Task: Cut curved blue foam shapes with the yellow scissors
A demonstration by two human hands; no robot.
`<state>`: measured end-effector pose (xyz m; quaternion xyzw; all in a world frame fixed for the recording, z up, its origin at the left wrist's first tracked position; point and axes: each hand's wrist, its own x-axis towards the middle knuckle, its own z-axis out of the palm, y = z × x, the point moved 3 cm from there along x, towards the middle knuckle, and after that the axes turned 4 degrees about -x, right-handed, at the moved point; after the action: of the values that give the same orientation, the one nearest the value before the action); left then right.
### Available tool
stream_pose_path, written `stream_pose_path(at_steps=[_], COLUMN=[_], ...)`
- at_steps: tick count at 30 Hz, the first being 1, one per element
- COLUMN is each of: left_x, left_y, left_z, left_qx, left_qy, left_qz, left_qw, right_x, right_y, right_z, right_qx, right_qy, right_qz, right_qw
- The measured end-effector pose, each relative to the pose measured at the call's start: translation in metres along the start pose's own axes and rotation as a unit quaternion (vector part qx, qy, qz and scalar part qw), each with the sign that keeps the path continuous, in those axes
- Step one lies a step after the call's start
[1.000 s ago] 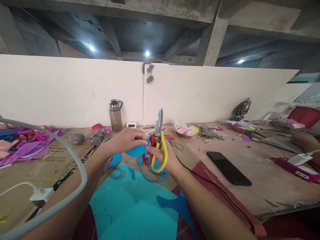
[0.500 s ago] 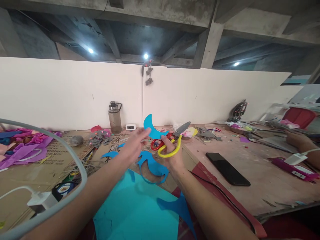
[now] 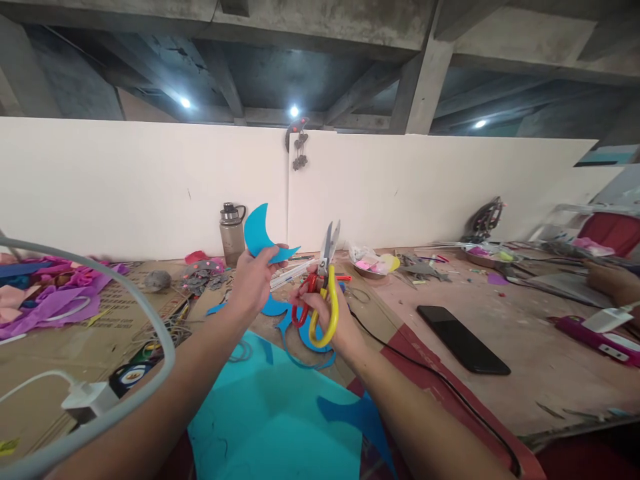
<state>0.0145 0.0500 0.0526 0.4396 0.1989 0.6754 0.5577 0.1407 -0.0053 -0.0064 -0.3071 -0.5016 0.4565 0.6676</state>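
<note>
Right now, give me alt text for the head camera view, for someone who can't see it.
A person's left hand holds up a blue crescent, and the right hand holds scissors, blades slightly apart. A turquoise sheet fills the lower middle, a phone lies to the right, and a bottle stands by a white panel.

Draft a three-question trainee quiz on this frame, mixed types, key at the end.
1. Which hand holds the scissors?
2. True or false: the black phone lies to the right of the scissors in the picture.
3. The blue cutout in the left hand is shaped like: a) a star, b) a crescent, c) a square.

Key: 1. The right hand. 2. True. 3. b.
</note>
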Motion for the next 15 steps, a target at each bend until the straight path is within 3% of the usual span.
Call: stream_pose_path(at_steps=[3, 15], left_x=[0.002, 0.006], left_y=[0.010, 0.015], left_z=[-0.002, -0.007], left_qx=[0.002, 0.030], left_qy=[0.004, -0.004], left_qz=[0.011, -0.013], left_qw=[1.000, 0.999], right_x=[-0.007, -0.017], right_y=[0.000, -0.014], right_z=[0.005, 0.009], right_qx=[-0.068, -0.139], right_qy=[-0.047, -0.059], right_qz=[0.039, 0.054], right_qw=[0.996, 0.987])
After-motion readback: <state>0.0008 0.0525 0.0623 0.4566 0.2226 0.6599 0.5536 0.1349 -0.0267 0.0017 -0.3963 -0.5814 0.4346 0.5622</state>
